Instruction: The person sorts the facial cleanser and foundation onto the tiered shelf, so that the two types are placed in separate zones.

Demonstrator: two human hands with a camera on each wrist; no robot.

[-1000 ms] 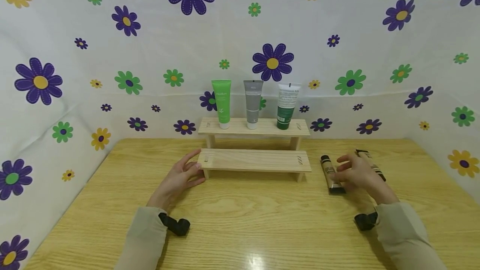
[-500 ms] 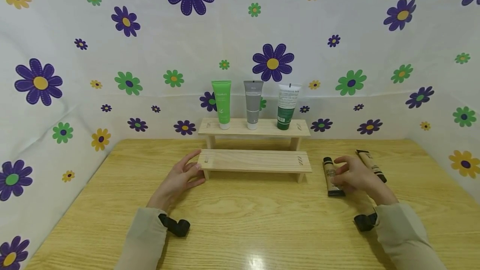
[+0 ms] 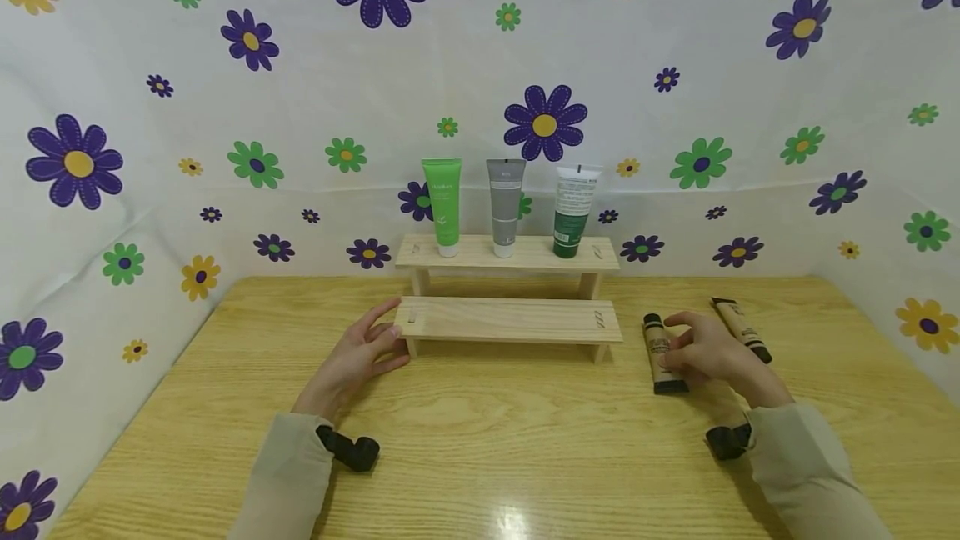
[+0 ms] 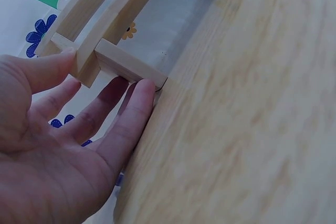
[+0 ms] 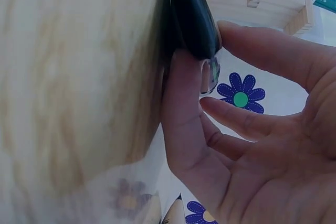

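Note:
My left hand holds the left end of a two-tier wooden shelf stand. In the left wrist view its thumb lies on the board's end and its fingertips touch the short leg. On the right, my right hand pinches a tan tube with black ends, which lies on the table. The right wrist view shows the tube's dark end between the thumb and a finger. A second tan tube lies behind that hand, partly covered by it.
On the upper tier stand a green tube, a grey tube and a white and dark green tube, caps down. The wooden table ends at a flower-printed cloth behind and at both sides.
The tan tube under my right hand has turned slightly, its lower end shifting a little left and nearer. My right hand has shifted very slightly left. My left hand stays on the shelf stand.

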